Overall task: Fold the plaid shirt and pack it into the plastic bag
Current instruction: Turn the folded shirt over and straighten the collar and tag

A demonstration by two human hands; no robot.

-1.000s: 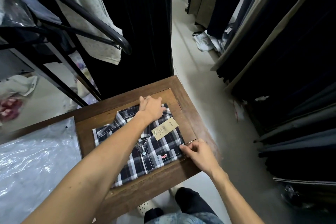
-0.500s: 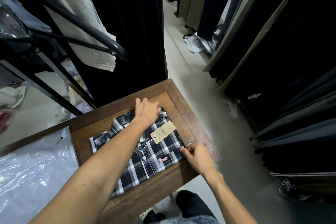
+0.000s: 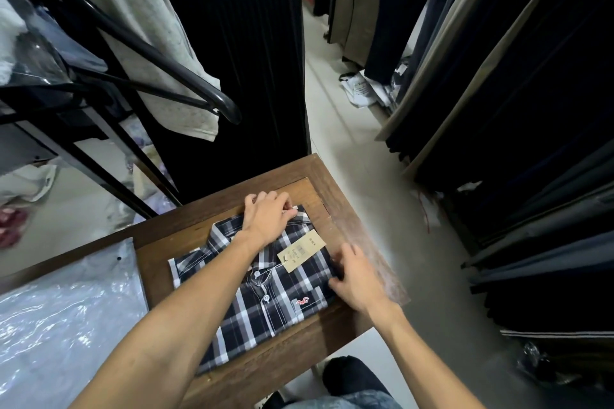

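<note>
Fingers of the left hand (image 3: 265, 216) are curling loosely over the far edge of the folded navy-and-white plaid shirt (image 3: 265, 289), pressing it flat, probably to keep the fold from springing open; the right hand (image 3: 355, 279) is lying open, palm down, against the shirt's right edge, gripping nothing, seemingly squaring that side; the shirt is lying buttoned, front up, on the dark wooden tabletop (image 3: 335, 199), its beige paper tag (image 3: 300, 254) resting between the hands; the crinkled clear plastic bag (image 3: 66, 315) is lying flat at the tabletop's left end, apart from the shirt, so packing is not yet begun.
</note>
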